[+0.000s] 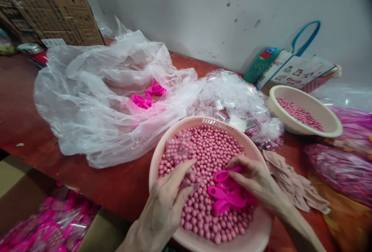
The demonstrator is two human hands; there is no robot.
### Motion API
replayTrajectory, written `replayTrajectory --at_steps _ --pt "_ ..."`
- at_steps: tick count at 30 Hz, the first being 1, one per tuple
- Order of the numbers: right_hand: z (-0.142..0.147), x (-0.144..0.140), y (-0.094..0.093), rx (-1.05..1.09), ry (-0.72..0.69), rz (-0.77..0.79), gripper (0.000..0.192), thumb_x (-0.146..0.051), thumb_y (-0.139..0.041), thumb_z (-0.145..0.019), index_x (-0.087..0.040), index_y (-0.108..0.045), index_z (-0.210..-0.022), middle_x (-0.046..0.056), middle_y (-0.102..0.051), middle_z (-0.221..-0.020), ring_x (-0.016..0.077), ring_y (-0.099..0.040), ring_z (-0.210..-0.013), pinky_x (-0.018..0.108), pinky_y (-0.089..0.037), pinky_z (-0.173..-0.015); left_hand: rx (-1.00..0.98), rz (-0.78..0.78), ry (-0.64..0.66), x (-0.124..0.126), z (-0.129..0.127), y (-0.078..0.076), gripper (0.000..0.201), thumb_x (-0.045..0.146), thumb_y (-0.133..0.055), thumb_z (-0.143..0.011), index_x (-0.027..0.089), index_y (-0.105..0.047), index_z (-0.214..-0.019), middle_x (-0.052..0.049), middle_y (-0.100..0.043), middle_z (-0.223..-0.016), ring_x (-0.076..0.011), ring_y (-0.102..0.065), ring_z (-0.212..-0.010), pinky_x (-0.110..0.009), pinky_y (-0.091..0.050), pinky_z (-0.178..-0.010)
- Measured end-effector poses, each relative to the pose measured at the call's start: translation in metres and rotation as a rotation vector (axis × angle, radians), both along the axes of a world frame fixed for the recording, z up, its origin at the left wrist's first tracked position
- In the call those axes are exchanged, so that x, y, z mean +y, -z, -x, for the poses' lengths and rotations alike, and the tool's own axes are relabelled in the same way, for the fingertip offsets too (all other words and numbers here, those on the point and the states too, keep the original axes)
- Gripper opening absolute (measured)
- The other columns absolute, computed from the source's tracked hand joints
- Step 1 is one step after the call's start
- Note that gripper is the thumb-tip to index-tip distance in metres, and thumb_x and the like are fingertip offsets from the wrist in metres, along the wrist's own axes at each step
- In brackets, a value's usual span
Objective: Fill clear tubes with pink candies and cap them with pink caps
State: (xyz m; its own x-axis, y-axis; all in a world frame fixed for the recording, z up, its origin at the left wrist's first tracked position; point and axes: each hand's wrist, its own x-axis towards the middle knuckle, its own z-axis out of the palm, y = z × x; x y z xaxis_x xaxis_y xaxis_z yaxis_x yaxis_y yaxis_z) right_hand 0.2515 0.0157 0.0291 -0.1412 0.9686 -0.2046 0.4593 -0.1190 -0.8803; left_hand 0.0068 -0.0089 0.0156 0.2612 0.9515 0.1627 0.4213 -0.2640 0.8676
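Observation:
A pale pink basin (153, 159) full of round pink beads (209, 147) stands in front of me. Over its left side, my left hand (167, 197) pinches a small clear bag of pink beads (192, 179) between thumb and fingers. Another clear bag of beads (177, 147) lies on the beads just beyond. My right hand (255, 178) closes thumb and fingers on a bright pink plastic piece with an oval loop (221, 175). Several similar pink pieces (228, 199) rest on the beads below that hand.
A large translucent bag (87, 100) holds more pink plastic pieces (148, 95). Beside it lies a heap of clear packets (229, 93). At right are a cream bowl of beads (328, 128), a beige cloth (287, 178) and a tote bag (302, 69). An open carton (101, 228) of filled packets sits lower left.

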Motion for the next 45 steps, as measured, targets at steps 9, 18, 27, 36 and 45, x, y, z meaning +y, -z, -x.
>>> replayTrajectory --at_steps 9,18,27,36,45 --pt "0.015 -0.011 -0.016 -0.228 -0.054 -0.464 0.012 -0.020 -0.051 -0.089 -0.022 -0.061 -0.095 0.005 -0.064 -0.094 0.0193 -0.062 -0.087 0.028 -0.052 -0.072 -0.252 0.389 0.078 0.007 0.002 -0.015 0.051 0.008 -0.053 -0.081 0.025 -0.046 -0.128 0.000 -0.060 -0.094 -0.0145 -0.063 -0.087 -0.025 -0.053 -0.081" --pt "0.053 -0.026 -0.005 -0.404 -0.309 -0.812 0.030 -0.003 -0.034 -0.091 -0.018 -0.050 -0.112 0.008 -0.062 -0.094 0.0174 -0.062 -0.086 0.023 -0.053 -0.065 -0.185 0.455 0.067 0.005 0.007 -0.012 0.062 0.009 -0.055 -0.080 0.031 -0.040 -0.136 -0.005 -0.060 -0.120 -0.0223 -0.053 -0.116 -0.043 -0.039 -0.104" --pt "0.054 -0.025 -0.002 -0.405 -0.310 -0.857 0.034 0.000 -0.035 -0.088 -0.019 -0.050 -0.112 0.007 -0.062 -0.093 0.0182 -0.061 -0.087 0.025 -0.054 -0.068 -0.288 0.494 0.045 -0.001 0.012 -0.005 0.056 0.012 -0.056 -0.083 0.036 -0.046 -0.132 -0.003 -0.055 -0.129 -0.0232 -0.051 -0.120 -0.041 -0.042 -0.102" --pt "0.054 -0.017 -0.025 -0.398 -0.472 -0.733 0.032 -0.001 -0.038 -0.088 -0.018 -0.049 -0.112 0.010 -0.061 -0.099 0.0208 -0.061 -0.093 0.031 -0.053 -0.076 -0.340 0.541 0.103 0.006 0.013 -0.013 0.043 0.014 -0.058 -0.083 0.025 -0.056 -0.124 -0.004 -0.061 -0.124 -0.0226 -0.055 -0.113 -0.034 -0.042 -0.099" --pt "0.084 -0.019 -0.011 -0.508 -0.255 -0.889 0.040 -0.040 -0.054 -0.085 -0.012 -0.049 -0.113 0.010 -0.060 -0.079 0.0259 -0.059 -0.069 0.038 -0.051 -0.062 -0.576 0.662 0.052 0.011 0.009 -0.014 0.036 0.012 -0.058 -0.082 0.021 -0.057 -0.117 0.000 -0.065 -0.090 -0.0135 -0.059 -0.081 -0.022 -0.047 -0.074"
